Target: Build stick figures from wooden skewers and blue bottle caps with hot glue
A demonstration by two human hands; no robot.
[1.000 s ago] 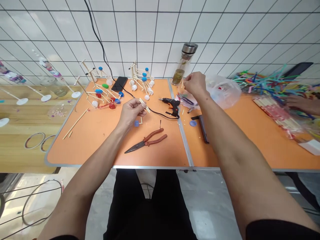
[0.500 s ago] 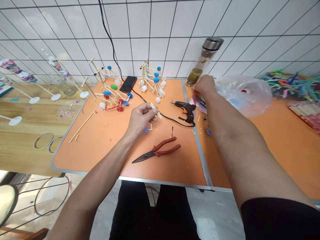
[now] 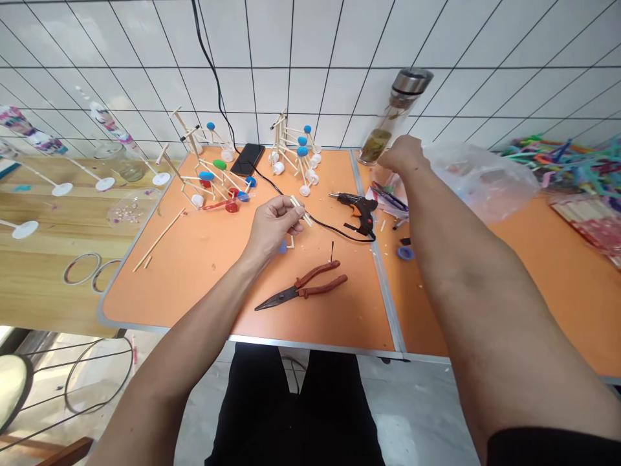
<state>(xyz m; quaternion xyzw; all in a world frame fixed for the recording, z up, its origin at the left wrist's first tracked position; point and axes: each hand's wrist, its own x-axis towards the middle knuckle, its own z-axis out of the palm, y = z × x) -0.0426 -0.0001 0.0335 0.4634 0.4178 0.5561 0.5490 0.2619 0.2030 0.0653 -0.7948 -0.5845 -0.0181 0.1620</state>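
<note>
**Sticks pinched at the fingertips, bottle in the danger zone**

The left hand [image 3: 274, 223] hovers over the middle of the orange table [image 3: 194, 278], thumb and fingers closed tight on a few short wooden sticks [image 3: 301, 211] that poke out to the right. It's a fingertip grip only, so in my judgement a small twist could let them slide out or splay.

Out to the right, the right hand [image 3: 405, 155] is curled with its back to the camera, up against the clear plastic bag [image 3: 480, 178]. Whether it holds anything, I cannot tell. It sits just beside the glass bottle [image 3: 395, 116], and a careless nudge could tip that over.

Between the two hands lies the black glue gun [image 3: 358, 208] on its cord. A forearm could snag the cord and drag the nozzle. Red-handled pliers [image 3: 303, 288] lie nearer the table edge, and a blue cap [image 3: 405, 252] rests by the table seam.

Further back stand stick-and-cap models [image 3: 295, 152] and a phone [image 3: 247, 158]. A white tiled wall [image 3: 315, 52] runs behind, with a wooden table [image 3: 43, 259] to the left.
</note>
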